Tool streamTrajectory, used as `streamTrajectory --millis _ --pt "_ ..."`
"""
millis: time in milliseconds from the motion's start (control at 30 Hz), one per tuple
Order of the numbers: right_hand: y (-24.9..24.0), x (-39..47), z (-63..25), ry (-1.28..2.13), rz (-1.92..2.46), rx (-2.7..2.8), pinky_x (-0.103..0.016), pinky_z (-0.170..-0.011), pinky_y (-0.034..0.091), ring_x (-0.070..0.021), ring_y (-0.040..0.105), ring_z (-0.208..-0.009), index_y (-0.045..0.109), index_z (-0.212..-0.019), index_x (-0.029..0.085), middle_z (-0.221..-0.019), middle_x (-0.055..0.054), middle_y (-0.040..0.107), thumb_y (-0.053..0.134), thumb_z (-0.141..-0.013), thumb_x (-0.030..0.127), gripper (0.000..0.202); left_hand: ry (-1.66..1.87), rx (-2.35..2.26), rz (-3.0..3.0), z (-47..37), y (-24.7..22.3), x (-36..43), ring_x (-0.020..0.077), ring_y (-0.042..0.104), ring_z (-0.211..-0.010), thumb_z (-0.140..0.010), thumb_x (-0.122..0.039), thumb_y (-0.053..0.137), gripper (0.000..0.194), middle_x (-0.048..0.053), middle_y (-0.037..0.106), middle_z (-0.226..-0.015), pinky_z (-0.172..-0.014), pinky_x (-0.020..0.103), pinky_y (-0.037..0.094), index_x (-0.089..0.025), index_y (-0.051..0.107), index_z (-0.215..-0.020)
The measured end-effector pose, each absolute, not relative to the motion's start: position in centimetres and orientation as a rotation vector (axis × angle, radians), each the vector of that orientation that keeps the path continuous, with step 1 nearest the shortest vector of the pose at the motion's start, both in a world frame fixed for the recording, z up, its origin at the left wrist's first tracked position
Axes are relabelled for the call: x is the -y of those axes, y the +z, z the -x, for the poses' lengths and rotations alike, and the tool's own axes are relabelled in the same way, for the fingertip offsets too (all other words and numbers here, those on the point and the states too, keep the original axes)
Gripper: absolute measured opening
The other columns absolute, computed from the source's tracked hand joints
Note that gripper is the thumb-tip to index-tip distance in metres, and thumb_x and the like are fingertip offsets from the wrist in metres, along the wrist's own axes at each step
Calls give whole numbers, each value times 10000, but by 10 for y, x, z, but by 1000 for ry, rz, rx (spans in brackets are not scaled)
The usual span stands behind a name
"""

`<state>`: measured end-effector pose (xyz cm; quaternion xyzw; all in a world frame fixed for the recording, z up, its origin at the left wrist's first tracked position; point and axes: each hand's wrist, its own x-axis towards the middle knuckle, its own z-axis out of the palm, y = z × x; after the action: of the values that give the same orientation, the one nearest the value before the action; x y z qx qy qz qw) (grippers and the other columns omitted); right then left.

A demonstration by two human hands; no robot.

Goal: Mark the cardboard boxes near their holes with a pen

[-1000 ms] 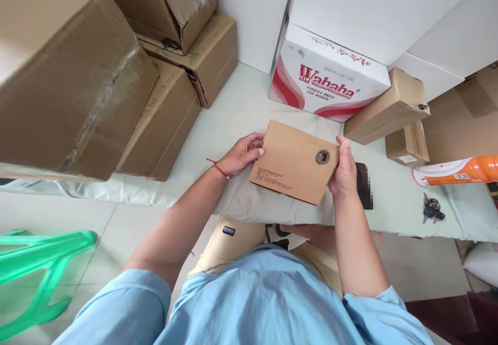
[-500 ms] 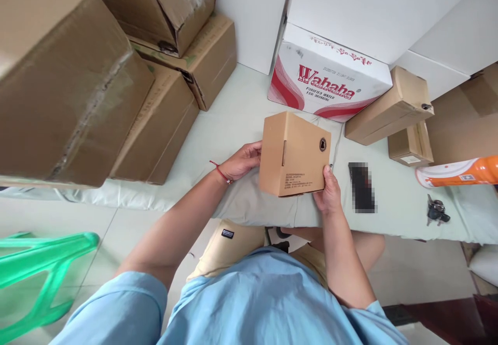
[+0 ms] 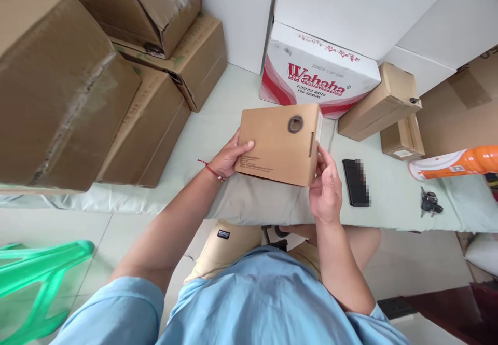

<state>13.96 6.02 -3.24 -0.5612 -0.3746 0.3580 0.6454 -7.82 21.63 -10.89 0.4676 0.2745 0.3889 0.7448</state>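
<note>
Clasped by left hand [image 3: 229, 159] at its left edge, printed carton [image 3: 276, 145], right edge met by half-curled right hand [image 3: 327, 192].

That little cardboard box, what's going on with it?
A person is holding the small cardboard box over a covered table. The left hand grips one end, thumb on top; the right hand is at the other end. A phone and keys lie to the right.
</note>
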Motion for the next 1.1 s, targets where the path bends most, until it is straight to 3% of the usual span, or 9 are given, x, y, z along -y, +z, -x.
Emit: streamTrajectory --millis 133,233,367,567,767,833,933,1100 --pt "-21 -50 -130 921 1207 953 -557 -1310 475 -321 608 -1528 745 -1448 400 -1568 -31 703 769 -987 614 509 879 -633 -1005 82 -112 -220 379 786 -1256 -818 -747 860 912 146 756 -1462 -1041 510 675 -297 582 -1562" --pt "-27 -49 -129 902 1202 959 -531 -1283 500 -298 664 -1446 687 -1500 405 -1503 -52 736 864 -944 513 593 886 -624 -948 82 -113 -220 383 793 -1247 -774 -701 918 943 152 747 -1485 -1020 497 687 -291 589 -1557" --pt "-44 -54 -136 853 1336 743 -532 -1209 562 -286 696 -1379 620 -1503 359 -1439 -77 752 901 -874 606 732 956 -577 -882 84 -108 -216 410 779 -1289 -686 -548 1026 930 159 758 -1469 -1066 498 676 -247 653 -1484" --pt "-63 -53 -149 1043 1468 484 -489 -902 713 -318 722 -1291 716 -1276 311 -1384 -80 768 809 -823 831 696 1011 -457 -872 87 -99 -215 430 671 -1470 -620 -298 1082 852 152 765 -1473 -1227 517 581 -226 740 -1398" --pt "-59 -54 -156 1145 1412 468 -443 -704 732 -288 785 -1113 668 -1426 365 -1429 -60 746 860 -851 725 704 946 -503 -876 83 -114 -216 416 689 -1443 -516 -205 1105 686 124 823 -1355 -1252 539 547 -219 824 -1142" --pt "-58 -55 -161 1104 1400 462 -442 -727 730 -277 792 -1089 654 -1437 368 -1383 -54 762 899 -839 662 710 901 -519 -877 83 -116 -215 408 691 -1440 -540 -185 1084 682 123 833 -1328 -1252 544 540 -226 826 -1170" --pt "-56 -56 -168 987 1329 463 -462 -905 709 -267 778 -1171 703 -1339 326 -1342 -54 784 924 -827 606 625 903 -450 -836 86 -111 -214 398 570 -1579 -583 -146 997 784 103 747 -1526 -1298 536 488 -280 802 -1331" --pt "-49 -59 -165 855 1248 493 -487 -1178 586 -270 723 -1354 742 -1319 292 -1427 -68 773 909 -850 552 561 873 -319 -729 89 -96 -213 437 322 -1728 -782 -388 772 606 108 596 -1712 -1374 578 374 -199 826 -1355"
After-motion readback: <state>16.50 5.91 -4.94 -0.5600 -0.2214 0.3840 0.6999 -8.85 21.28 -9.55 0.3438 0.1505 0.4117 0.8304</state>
